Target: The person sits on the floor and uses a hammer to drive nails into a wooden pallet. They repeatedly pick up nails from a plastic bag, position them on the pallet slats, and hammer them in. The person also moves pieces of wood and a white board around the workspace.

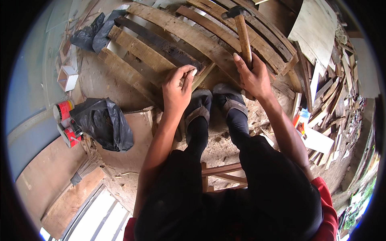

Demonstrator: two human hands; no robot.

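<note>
In my right hand (255, 77) is a hammer (243, 36), gripped by its wooden handle with the dark metal head raised over the slats. My left hand (178, 85) is closed, thumb against the curled fingers, at the near end of a dark, stained slat (161, 42). Whatever those fingers pinch is too small or hidden to make out. Both hands are over the near side of a wooden pallet (173, 24) made of several weathered boards, which lies in front of my feet.
A black plastic bag (105, 125) stands at left beside two red cans (64, 110). Scrap wood (333, 100) is heaped along the right, near a pale sheet (313, 28). A small white box (67, 78) and a twig broom (86, 168) lie at left. Beneath me is a wooden stool (221, 170).
</note>
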